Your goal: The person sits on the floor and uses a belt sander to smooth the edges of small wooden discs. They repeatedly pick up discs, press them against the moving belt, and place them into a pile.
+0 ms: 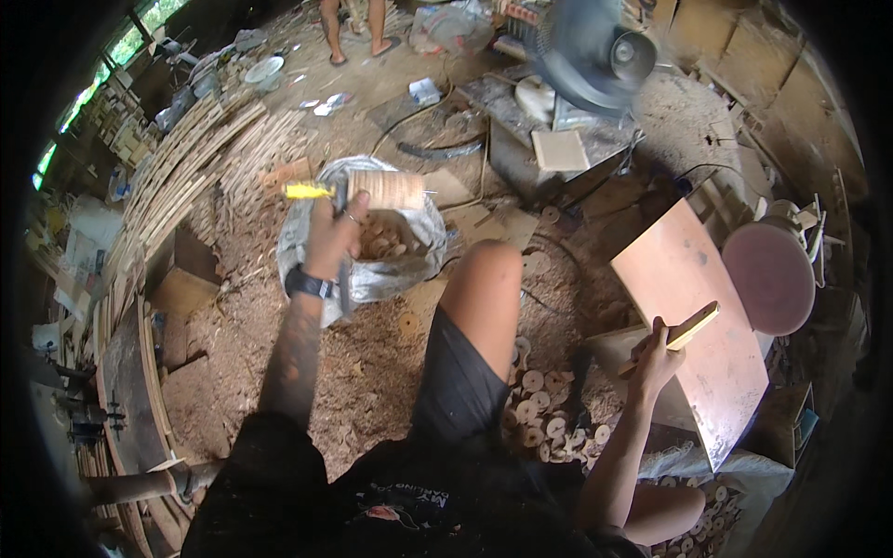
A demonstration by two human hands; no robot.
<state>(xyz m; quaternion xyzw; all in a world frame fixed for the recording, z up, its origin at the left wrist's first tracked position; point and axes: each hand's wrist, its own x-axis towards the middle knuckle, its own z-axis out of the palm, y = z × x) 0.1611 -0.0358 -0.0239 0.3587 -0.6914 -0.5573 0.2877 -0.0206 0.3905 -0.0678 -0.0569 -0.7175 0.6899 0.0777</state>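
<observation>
Sawdust and shavings (pixel 372 372) all over a workshop floor, thick around the bare knee (pixel 484 279) at centre. Far left, long stacks of thin curved wooden slats (pixel 200 153) fanned along the wall; windows with green light above them. Far centre, another person's bare legs (pixel 353 33) in sandals. Far right, a grey fan (pixel 586 51) spinning in blur over a cluttered bench, a pale square board (pixel 560 149) lying on it. Right of the knee, a tilted reddish-brown panel (pixel 707 316), and just beyond it a round dull-pink sanding disc (pixel 768 277).

Containers: a crumpled grey woven sack (pixel 391 270), mouth open, on the floor just beyond the knee, partly filled with small round wooden discs (pixel 386 237). Near right, more pale wooden discs (pixel 544 418) heaped loose on the floor beside the thigh, and a white sack (pixel 716 484) at the near right edge, also holding discs.

Left hand (pixel 330 232), dark watch at the wrist, raised over the grey sack, fingers clamped on a small ribbed wooden block (pixel 386 189) and a tool with a yellow handle (pixel 307 191) sticking out to the left. Right hand (pixel 656 353) held in front of the reddish panel, fingers closed round a flat pale wooden piece (pixel 693 325), its far end pointing up and right, well apart from the sack.
</observation>
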